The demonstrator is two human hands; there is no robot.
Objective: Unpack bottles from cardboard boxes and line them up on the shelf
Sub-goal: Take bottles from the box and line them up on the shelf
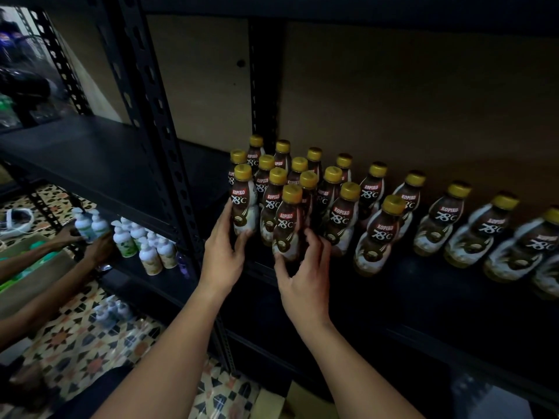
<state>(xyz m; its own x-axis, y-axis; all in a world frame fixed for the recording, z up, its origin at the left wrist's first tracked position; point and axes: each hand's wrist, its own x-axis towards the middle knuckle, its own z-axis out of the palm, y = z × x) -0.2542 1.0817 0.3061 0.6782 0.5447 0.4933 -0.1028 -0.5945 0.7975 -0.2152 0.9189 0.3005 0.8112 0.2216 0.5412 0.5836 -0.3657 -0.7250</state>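
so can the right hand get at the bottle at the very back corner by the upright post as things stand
Probably not directly. The right hand grips a front bottle, and rows of packed bottles stand between it and the back corner bottle. Reaching over the caps looks the only free way.

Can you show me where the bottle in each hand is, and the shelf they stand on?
left-hand bottle [244, 204], head view, on its brown label.
right-hand bottle [287, 225], head view, on its label.
shelf [393, 285], head view, on the bare black board in front of the bottles.
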